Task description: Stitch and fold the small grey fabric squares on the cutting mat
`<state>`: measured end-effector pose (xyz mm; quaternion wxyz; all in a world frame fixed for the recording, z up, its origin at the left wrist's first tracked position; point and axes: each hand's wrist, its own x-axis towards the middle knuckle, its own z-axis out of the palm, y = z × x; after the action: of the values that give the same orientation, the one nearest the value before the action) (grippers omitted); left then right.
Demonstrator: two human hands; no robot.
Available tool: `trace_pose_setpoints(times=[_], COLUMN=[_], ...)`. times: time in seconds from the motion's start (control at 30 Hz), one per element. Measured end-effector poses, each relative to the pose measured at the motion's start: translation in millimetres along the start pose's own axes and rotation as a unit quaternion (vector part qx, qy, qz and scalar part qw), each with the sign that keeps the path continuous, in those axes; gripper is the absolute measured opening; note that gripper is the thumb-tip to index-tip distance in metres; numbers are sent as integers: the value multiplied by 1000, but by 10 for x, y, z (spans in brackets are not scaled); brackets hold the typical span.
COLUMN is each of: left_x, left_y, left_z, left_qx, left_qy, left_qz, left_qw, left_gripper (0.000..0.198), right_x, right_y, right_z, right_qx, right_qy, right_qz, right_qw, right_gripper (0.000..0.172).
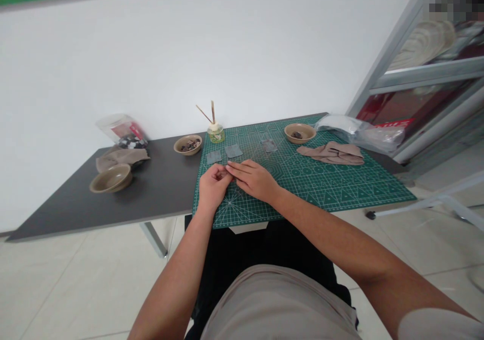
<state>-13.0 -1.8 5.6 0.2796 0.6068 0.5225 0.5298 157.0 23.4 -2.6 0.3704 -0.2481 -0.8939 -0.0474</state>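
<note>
My left hand [215,186] and my right hand [252,180] meet above a green cutting mat [321,188], fingertips close together. My left fingers pinch a small dark piece [223,175], partly hidden and too small to identify. My right fingers reach across and touch near it. Just beyond my hands lie several grey square pieces, including one [214,157] and another [233,151]. A tan ceramic bowl [300,133] holding dark bits stands on the mat's far side.
A matching bowl of dark bits [188,145] and an unfilled bowl [111,177] stand on the dark tabletop [75,211]. Beige cloths [335,153], a plastic bag [359,133], a reed diffuser [215,133] and a clear bag [123,130] are nearby.
</note>
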Motion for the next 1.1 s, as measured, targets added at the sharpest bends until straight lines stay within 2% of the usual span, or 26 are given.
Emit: trace_pose_setpoints(times=[0.27, 0.43, 0.63, 0.83, 1.0, 1.1], left_x=[-8, -14, -12, -13, -18, -18], left_y=[-45, -23, -51, -69, -71, -35], left_z=[21, 9, 17, 9, 36, 49], left_qx=[-46, 25, -20, 18, -69, -89], left_qy=[15, 24, 20, 26, 9, 27], left_qz=[-2, 9, -12, 17, -4, 6], left_qw=[999, 999, 1000, 999, 998, 996], left_gripper=[16, 17, 14, 17, 19, 20], right_x=[-16, -1, -13, -11, -24, -30], right_y=[-60, -80, -69, -96, -44, -16], right_z=[-36, -56, -38, -53, -11, -1], right_qx=[-69, -75, -76, -72, -27, -11], right_qy=[-18, -45, -18, -37, -2, 19], right_qz=[69, 42, 68, 36, 86, 104], right_qw=[995, 995, 995, 996, 996, 994], right_gripper=[40, 41, 40, 41, 40, 39])
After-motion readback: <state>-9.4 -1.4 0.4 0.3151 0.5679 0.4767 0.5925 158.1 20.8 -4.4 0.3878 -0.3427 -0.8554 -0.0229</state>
